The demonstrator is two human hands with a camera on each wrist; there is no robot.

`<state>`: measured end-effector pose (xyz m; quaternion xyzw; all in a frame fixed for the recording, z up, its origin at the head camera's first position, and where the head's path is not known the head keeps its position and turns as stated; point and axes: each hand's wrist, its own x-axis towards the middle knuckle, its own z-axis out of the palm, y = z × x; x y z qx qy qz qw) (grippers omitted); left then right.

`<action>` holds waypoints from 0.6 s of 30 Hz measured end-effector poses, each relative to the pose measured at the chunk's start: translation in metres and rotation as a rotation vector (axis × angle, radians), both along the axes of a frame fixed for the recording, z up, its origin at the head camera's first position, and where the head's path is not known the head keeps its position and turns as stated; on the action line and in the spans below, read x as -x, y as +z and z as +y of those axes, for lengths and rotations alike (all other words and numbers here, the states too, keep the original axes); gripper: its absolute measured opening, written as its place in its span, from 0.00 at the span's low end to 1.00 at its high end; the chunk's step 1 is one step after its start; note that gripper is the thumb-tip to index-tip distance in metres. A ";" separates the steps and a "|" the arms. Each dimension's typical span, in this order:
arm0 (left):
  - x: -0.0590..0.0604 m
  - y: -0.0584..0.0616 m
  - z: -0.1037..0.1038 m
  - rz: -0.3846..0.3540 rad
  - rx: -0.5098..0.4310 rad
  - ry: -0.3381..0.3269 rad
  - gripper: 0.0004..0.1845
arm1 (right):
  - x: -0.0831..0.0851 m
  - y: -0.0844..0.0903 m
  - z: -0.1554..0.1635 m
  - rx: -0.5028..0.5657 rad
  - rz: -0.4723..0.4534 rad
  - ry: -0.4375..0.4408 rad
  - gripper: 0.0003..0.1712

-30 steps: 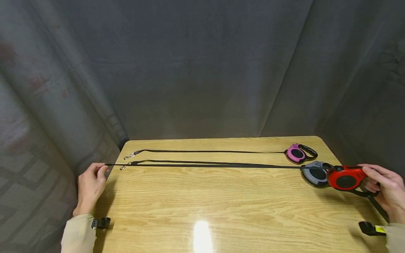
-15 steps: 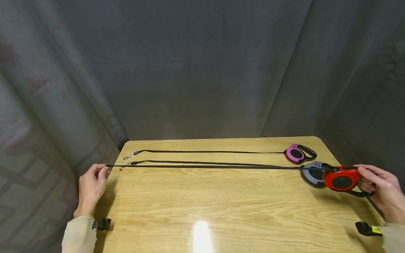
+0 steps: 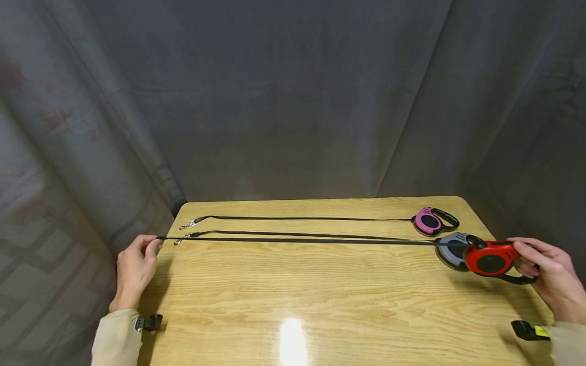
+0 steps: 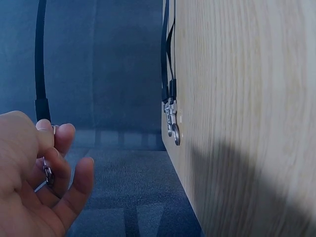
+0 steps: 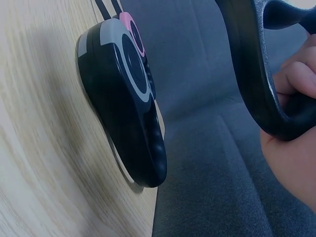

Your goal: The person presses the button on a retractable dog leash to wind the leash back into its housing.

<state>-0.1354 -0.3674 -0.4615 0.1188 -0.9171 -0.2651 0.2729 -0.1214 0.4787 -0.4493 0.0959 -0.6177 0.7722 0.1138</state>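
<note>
Red leash case (image 3: 491, 260) held just above the table's (image 3: 293, 300) right edge, nose pointing left; its black tape (image 3: 297, 240) runs taut left-right across the tabletop. Right hand (image 3: 545, 274) curled round the case's handle. Left hand (image 3: 135, 264), off the left edge, pinches the tape's end, apparently at the clip. Grey case (image 3: 450, 249) just behind the red one.

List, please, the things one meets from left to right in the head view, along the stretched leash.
left hand → clip of the grey leash → black strap → grey leash case → red leash case → right hand
</note>
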 end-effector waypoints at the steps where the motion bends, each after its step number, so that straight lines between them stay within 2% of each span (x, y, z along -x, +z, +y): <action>1: 0.000 0.000 0.000 0.000 0.000 0.000 0.09 | 0.000 0.000 0.000 0.006 -0.002 -0.001 0.27; 11: 0.001 -0.005 -0.002 0.017 0.004 -0.022 0.09 | 0.000 -0.001 -0.001 0.034 0.000 0.024 0.28; 18: 0.001 -0.003 0.000 -0.020 -0.017 -0.007 0.10 | 0.000 -0.001 -0.005 0.024 0.006 0.018 0.28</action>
